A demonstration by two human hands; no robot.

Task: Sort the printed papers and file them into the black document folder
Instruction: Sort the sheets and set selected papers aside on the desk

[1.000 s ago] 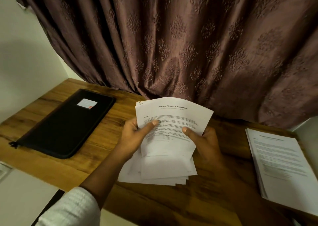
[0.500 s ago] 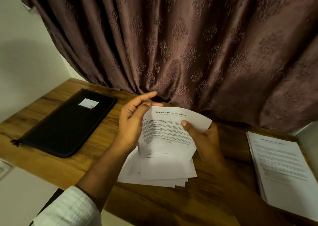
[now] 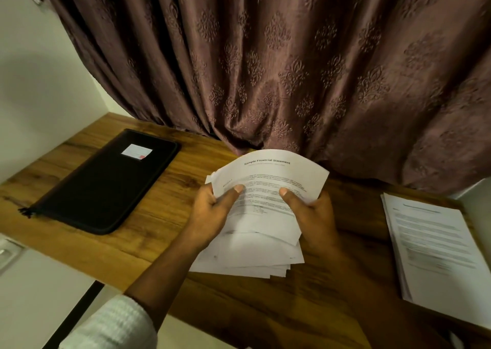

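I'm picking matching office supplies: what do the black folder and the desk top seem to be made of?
The black folder looks like matte fabric or faux leather: dull surface, padded rounded edge, zip pull at one corner. The desk top looks like wood or wood-look laminate: brown grain streaks, soft sheen.

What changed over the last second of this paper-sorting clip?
The left hand, which had lifted off open half a second ago, came back down and grips the papers again, thumb on the top sheet. The right hand kept its hold throughout. The folder stayed closed on the desk, and the stack at the right did not move.
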